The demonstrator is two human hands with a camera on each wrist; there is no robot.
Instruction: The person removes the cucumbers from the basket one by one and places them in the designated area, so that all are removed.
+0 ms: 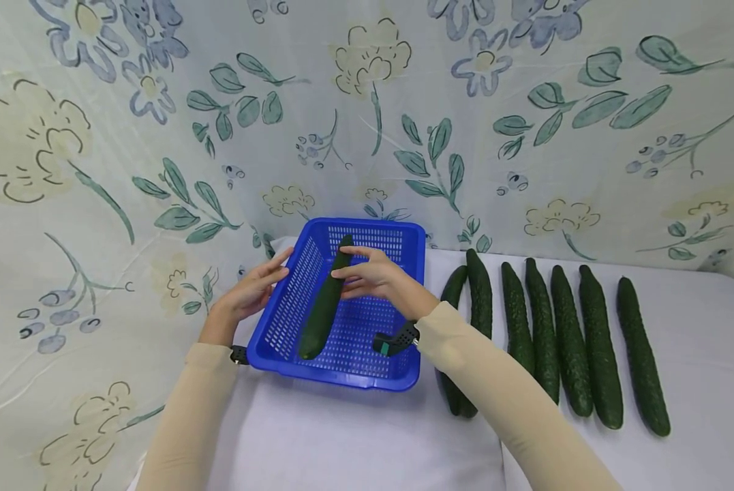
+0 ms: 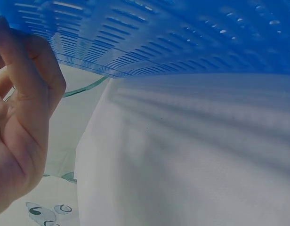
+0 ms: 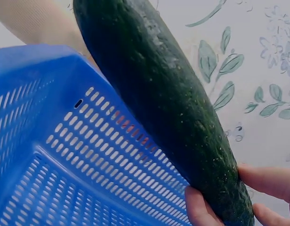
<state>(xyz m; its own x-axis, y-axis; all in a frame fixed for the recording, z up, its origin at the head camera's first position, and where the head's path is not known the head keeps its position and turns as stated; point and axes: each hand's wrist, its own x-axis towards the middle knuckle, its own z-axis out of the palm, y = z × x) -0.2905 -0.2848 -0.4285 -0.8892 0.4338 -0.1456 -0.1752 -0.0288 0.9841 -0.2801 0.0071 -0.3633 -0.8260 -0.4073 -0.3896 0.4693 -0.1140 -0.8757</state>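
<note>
A dark green cucumber [image 1: 322, 310] slants over the blue plastic basket [image 1: 336, 377]. My right hand [image 1: 373, 274] pinches it near its far, narrow end between thumb and fingers. In the right wrist view, the cucumber [image 3: 159, 89] crosses in front of the basket's slotted wall [image 3: 102, 136], with fingertips on both sides of its thin end. At the basket's left side is my left hand [image 1: 250, 292], its fingertips at the outside of the rim. The left wrist view shows that hand [image 2: 22, 113] with bent fingers beside the basket's outer wall [image 2: 135, 42].
Several more cucumbers [image 1: 601, 348] lie roughly side by side on the white tablecloth [image 1: 342, 443] to the basket's right. My right forearm passes over some of them. A flowered cloth [image 1: 354, 136] hangs behind the table and along the left.
</note>
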